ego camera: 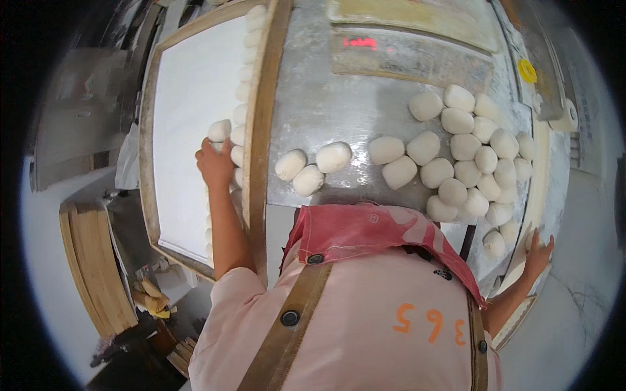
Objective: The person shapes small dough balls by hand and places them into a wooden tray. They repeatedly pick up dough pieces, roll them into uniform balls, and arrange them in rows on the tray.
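My left hand (pixel 215 161) is over the wood-framed tray (pixel 195 83), its fingers around a white dough piece largely hidden by them. Another dough piece (pixel 219 130) lies just beyond the fingertips. A row of dough pieces (pixel 240 114) runs along the tray's right side. Three dough pieces (pixel 333 157) sit on the metal table (pixel 323 102) near the tray, and a larger group (pixel 436 173) covers its right part. At the far right my right hand (pixel 538 251) has its fingers spread at a pale belt, beside a partly hidden dough piece (pixel 529 240); whether it grips this is unclear.
A flour-dusted machine panel with a red display (pixel 359 42) is at the table's back. The pale belt (pixel 534 181) runs along the right. A yellow round object (pixel 527 71) is at the upper right. Stacked wooden boards (pixel 95 269) stand at lower left.
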The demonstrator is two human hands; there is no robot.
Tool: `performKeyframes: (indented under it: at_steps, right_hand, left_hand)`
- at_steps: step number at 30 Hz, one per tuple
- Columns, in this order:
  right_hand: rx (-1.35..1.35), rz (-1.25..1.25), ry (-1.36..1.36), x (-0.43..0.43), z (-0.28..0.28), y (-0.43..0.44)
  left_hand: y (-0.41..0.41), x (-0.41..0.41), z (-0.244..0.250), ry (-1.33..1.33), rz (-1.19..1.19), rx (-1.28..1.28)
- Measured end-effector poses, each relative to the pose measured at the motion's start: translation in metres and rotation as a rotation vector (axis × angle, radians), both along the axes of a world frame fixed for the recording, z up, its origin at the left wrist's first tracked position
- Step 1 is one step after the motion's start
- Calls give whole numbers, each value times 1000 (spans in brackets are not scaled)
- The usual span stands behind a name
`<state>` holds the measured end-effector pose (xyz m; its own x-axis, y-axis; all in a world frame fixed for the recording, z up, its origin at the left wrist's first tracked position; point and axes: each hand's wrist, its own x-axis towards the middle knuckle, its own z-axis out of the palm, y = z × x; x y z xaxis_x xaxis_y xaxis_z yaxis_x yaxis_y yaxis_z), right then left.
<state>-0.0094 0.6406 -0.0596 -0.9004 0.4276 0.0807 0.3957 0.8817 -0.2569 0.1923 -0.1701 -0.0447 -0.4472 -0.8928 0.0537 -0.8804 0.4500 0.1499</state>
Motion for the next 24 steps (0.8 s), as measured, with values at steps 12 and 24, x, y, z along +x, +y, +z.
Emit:
performKeyframes:
  at_steps: [12,24]
  right_hand:
    - [118,148,-161,8,9,-2]
    - [53,420,-101,-104,3,-60]
  left_hand:
    - [148,-31,56,171,-850,191]
    - [144,-48,38,148,-783,68]
